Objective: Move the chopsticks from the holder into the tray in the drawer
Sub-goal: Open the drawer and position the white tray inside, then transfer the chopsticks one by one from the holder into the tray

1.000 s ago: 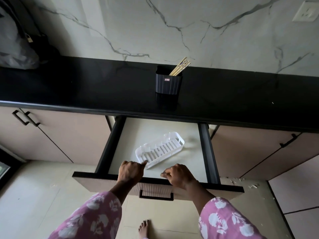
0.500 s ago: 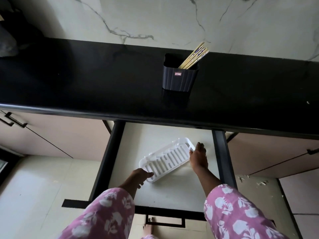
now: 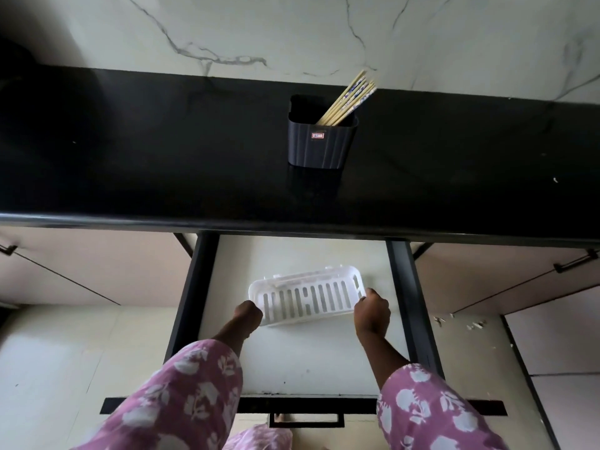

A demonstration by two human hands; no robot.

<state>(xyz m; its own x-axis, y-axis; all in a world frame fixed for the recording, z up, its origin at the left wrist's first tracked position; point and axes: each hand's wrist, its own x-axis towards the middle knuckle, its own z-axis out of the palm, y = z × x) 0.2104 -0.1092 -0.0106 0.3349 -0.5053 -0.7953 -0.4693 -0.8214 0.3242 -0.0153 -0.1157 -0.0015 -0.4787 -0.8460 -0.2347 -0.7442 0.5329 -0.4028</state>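
Chopsticks [image 3: 349, 100] untouched, leaning in the holder [image 3: 321, 144] on the counter [image 3: 162, 157]. Tray [image 3: 305, 298] was skewed half a second ago and now sits roughly square in the open drawer [image 3: 308, 362]. Left hand [image 3: 248, 316] and right hand [image 3: 371, 311] each grip a tray end, fingers curled. Prep only, transfer not started.

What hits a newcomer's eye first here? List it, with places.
The left hand and right hand grip the ends of a white slotted tray in the open drawer, low in the middle. Above, on the black counter, a dark holder stands with pale chopsticks leaning to the right.
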